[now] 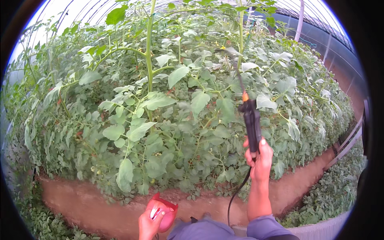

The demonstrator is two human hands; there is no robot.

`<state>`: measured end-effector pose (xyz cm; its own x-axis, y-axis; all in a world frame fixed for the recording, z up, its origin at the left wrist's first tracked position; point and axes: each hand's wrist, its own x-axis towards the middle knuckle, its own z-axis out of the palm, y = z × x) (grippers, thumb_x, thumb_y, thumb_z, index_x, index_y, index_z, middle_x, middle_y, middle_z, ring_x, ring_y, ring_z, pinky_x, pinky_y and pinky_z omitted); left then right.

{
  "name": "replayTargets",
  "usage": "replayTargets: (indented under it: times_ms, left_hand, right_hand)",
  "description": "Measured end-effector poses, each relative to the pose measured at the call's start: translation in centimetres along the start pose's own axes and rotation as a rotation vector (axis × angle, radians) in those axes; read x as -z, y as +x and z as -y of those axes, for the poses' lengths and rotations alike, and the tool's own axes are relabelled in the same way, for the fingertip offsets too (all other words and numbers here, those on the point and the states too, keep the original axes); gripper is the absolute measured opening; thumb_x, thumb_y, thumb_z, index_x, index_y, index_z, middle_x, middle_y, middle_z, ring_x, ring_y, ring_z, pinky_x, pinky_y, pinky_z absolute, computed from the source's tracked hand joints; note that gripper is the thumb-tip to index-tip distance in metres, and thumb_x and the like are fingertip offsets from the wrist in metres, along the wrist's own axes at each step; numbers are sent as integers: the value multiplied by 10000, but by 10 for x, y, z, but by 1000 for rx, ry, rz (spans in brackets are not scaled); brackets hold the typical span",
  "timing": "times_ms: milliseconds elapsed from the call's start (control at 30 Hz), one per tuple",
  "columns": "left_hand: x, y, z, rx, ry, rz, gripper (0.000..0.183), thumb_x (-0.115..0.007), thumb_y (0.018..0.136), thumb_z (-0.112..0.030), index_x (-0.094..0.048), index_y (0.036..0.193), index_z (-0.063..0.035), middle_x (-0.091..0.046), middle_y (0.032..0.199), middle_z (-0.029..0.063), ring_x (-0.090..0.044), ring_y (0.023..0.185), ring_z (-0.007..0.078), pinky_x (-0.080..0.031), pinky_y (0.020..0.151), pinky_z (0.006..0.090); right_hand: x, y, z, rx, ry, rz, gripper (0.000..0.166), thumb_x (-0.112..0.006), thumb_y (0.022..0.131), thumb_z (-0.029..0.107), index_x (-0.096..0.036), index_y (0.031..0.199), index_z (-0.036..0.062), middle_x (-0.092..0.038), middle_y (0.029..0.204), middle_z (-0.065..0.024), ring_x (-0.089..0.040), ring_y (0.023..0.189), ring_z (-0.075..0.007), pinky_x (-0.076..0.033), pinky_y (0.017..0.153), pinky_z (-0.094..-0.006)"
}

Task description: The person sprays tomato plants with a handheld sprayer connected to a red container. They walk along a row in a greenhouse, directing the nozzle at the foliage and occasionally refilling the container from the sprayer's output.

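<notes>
My right hand [260, 157] is closed around the black handle of a spray wand [252, 123]. The wand points up among tomato plants [180, 120]; an orange collar joins its handle to a thin dark tube, whose far end blurs near yellow flowers. A black hose [237, 193] hangs from the handle's base. Low and left of centre, my left hand [150, 223] grips a red plastic container [166, 214], with the thumb over its rim; the contents cannot be made out. Thick tomato stems [149, 60] stand upright before me.
Bare soil [90, 207] runs along the foot of the plants. Low green plants [327, 192] grow at the lower right, beside a pale curved edge [321, 226]. Greenhouse hoops arch overhead, and a pale post [300, 21] stands at the upper right. Small green tomatoes hang low.
</notes>
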<state>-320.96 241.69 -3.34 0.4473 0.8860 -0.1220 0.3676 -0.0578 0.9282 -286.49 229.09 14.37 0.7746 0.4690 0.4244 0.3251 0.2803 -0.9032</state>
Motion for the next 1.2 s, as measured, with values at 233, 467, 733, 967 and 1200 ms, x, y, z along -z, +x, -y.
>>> replayTargets:
  times_ms: [233, 467, 733, 967, 1200]
  left_hand:
    - [23, -7, 16, -5, -16, -67, 294, -825, 838, -198, -670, 867, 50, -662, 712, 105, -590, 667, 145, -505, 629, 346]
    - [33, 6, 9, -5, 45, -55, 278, -819, 841, -193, -670, 859, 41, -664, 717, 100, -580, 673, 141, -508, 635, 351]
    - [24, 20, 42, -153, -41, -56, 338, -757, 946, -345, -723, 941, -8, -638, 756, 24, -531, 704, 104, -458, 612, 310]
    - [14, 21, 29, -117, -59, 0, 360, -768, 941, -364, -692, 880, -17, -586, 738, -7, -479, 694, 92, -428, 594, 306]
    - [4, 4, -5, -4, -196, 30, 324, -754, 955, -336, -719, 948, -14, -633, 821, -21, -501, 743, 81, -433, 647, 275]
  right_hand:
    - [-3, 13, 14, 32, 26, -115, 428, -487, 1092, 388, -642, 1090, -11, -615, 793, -27, -430, 479, -39, -261, 384, -206]
    - [-8, 22, 13, 41, 40, -129, 433, -502, 1087, 390, -651, 1086, -16, -623, 775, -28, -448, 478, -41, -270, 383, -209]
    - [-16, 39, 1, 38, -20, -80, 507, -533, 1075, 365, -582, 1422, -1, -658, 867, -38, -468, 533, -50, -330, 446, -206]
    - [-2, 11, 6, 16, 93, 79, 507, -510, 1074, 320, -555, 1435, -32, -657, 924, -49, -479, 585, -52, -362, 486, -212]
    - [62, -30, 72, 340, -142, 37, 633, -547, 1011, 429, -565, 1429, -46, -683, 977, -90, -461, 598, -47, -361, 523, -213]
